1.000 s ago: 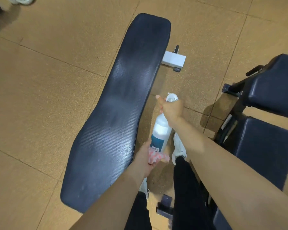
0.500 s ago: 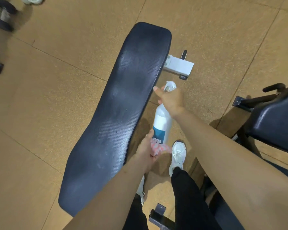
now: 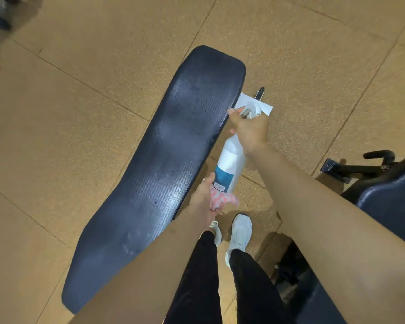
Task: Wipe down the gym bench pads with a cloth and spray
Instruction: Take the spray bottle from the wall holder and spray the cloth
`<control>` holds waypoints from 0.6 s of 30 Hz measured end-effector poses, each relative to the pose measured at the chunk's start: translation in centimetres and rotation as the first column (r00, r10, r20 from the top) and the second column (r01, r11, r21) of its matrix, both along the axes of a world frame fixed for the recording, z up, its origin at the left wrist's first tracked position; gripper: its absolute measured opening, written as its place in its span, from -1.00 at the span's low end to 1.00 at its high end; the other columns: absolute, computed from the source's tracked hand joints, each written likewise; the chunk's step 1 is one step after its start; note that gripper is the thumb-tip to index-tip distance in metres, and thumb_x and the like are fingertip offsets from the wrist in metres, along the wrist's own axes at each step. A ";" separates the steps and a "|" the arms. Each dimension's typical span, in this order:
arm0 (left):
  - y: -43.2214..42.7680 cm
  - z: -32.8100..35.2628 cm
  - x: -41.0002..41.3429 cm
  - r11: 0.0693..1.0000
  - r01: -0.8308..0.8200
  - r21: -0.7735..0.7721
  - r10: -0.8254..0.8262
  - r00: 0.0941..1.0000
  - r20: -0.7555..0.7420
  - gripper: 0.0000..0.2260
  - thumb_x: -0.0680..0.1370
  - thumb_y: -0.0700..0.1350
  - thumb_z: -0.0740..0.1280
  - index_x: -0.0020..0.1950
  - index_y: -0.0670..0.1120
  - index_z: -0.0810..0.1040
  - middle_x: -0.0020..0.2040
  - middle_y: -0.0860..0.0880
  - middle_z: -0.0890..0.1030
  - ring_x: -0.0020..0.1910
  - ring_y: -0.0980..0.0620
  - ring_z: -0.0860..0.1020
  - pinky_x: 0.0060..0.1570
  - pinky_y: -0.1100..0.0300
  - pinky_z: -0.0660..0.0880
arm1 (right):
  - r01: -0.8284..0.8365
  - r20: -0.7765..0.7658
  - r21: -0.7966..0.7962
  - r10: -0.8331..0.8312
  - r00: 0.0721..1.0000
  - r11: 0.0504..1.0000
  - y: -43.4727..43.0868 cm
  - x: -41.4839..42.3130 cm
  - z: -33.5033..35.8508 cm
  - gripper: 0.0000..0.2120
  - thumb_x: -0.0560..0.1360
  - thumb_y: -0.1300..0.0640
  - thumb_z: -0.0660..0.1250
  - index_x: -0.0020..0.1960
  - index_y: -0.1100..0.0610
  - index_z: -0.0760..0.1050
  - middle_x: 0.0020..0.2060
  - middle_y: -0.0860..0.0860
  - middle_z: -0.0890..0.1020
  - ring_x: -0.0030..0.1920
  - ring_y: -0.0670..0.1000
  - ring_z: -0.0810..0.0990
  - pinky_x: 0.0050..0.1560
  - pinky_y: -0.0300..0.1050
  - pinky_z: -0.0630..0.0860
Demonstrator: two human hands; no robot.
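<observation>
Bench pad (image 3: 164,160) is lying long and dark beside the person's legs, looking firm and slick, while the right hand (image 3: 251,130) is clenching the light spray bottle (image 3: 229,164) at its neck and the left hand (image 3: 205,195) is bunching the soft cloth (image 3: 222,199).

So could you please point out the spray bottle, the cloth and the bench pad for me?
spray bottle (image 3: 230,160), head view, on its white body above the teal label.
cloth (image 3: 222,199), head view, on the pink-and-white bunch beside the left hand.
bench pad (image 3: 173,141), head view, on the middle of its dark top.
</observation>
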State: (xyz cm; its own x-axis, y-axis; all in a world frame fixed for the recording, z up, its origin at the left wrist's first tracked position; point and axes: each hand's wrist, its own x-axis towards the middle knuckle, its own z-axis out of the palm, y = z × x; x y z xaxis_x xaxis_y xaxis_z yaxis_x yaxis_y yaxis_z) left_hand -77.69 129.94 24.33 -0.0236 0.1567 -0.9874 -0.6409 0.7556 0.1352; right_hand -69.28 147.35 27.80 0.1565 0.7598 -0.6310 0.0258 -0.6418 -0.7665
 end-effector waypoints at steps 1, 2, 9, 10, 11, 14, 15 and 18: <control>0.6 0.1 -0.1 1.000 0.005 0.013 -0.005 1.000 -0.006 -0.48 0.54 0.23 0.38 0.35 -0.09 0.50 0.20 -0.23 0.67 0.20 -0.24 0.66 -0.04 0.10 0.65 | 0.010 -0.009 0.026 -0.010 1.000 1.000 0.4 0.3 0.3 -0.85 0.47 0.12 0.53 -0.06 0.12 0.57 -0.20 0.06 0.66 -0.29 0.02 0.64 -0.37 -0.26 0.53; 1.2 0.1 -0.2 1.000 0.013 0.021 -0.012 1.000 -0.015 -0.39 0.47 0.25 0.43 0.38 -0.10 0.49 0.21 -0.23 0.68 0.20 -0.23 0.66 0.19 -0.01 0.60 | 0.018 -0.003 0.044 -0.018 1.000 0.999 0.7 0.5 0.5 -0.85 0.47 0.12 0.53 -0.05 0.11 0.57 -0.21 0.04 0.66 -0.33 -0.01 0.63 -0.33 -0.23 0.55; 2.0 2.0 -0.5 0.997 0.023 0.069 -0.021 1.000 -0.019 -0.59 0.63 0.18 0.27 0.31 -0.10 0.54 0.07 -0.31 0.71 0.14 -0.30 0.64 -0.18 0.20 0.47 | -0.051 0.026 0.085 0.049 0.998 0.995 2.2 -2.0 3.8 -0.72 0.47 0.06 0.53 -0.20 0.15 0.46 -0.38 0.09 0.57 -0.49 -0.03 0.51 -0.46 -0.30 0.45; 1.7 2.9 -0.6 0.998 0.008 0.063 -0.006 1.000 -0.023 -0.57 0.64 0.19 0.26 0.33 -0.08 0.54 0.08 -0.29 0.71 0.12 -0.27 0.65 -0.27 0.25 0.42 | -0.102 0.042 0.099 0.098 0.994 0.990 2.0 -2.7 4.4 -0.70 0.45 0.04 0.54 -0.20 0.16 0.46 -0.39 0.08 0.57 -0.50 -0.04 0.52 -0.46 -0.31 0.44; 1.3 3.6 -0.7 0.998 -0.005 0.065 0.006 1.000 -0.021 -0.56 0.63 0.21 0.24 0.34 -0.08 0.54 0.09 -0.27 0.71 0.14 -0.25 0.66 -0.29 0.26 0.41 | -0.165 0.061 0.106 0.160 0.985 0.980 1.6 -3.3 5.0 -0.70 0.43 0.01 0.55 -0.22 0.13 0.47 -0.39 0.04 0.58 -0.49 -0.04 0.55 -0.45 -0.30 0.46; -0.2 7.0 -1.0 0.997 -0.041 0.062 0.041 0.999 -0.010 -0.56 0.66 0.21 0.18 0.26 -0.11 0.57 -0.03 -0.25 0.74 -0.06 -0.15 0.73 -0.16 0.22 0.44 | -0.373 0.073 0.147 0.366 0.928 0.916 -0.3 -5.2 7.2 -0.79 0.41 0.04 0.57 -0.16 0.09 0.57 -0.34 -0.07 0.61 -0.46 -0.14 0.60 -0.33 -0.18 0.60; -1.0 7.5 -1.2 0.997 -0.062 0.056 0.062 0.998 -0.004 -0.57 0.67 0.20 0.18 0.22 -0.12 0.60 -0.06 -0.22 0.74 -0.16 -0.10 0.72 -0.10 0.18 0.48 | -0.415 0.047 0.173 0.413 0.909 0.893 -1.2 -5.9 7.8 -0.81 0.42 0.09 0.57 -0.09 0.13 0.60 -0.30 -0.08 0.62 -0.43 -0.17 0.60 -0.29 -0.14 0.64; -3.6 10.5 -1.8 0.979 -0.201 0.023 0.200 0.979 0.039 -0.50 0.68 0.20 0.14 0.36 -0.16 0.55 0.17 -0.20 0.68 0.02 -0.16 0.67 -0.10 0.16 0.61 | -0.512 0.080 0.157 0.506 0.859 0.845 -4.1 -8.4 9.9 -0.80 0.43 0.09 0.56 -0.13 0.16 0.59 -0.32 -0.06 0.60 -0.44 -0.08 0.61 -0.34 -0.22 0.59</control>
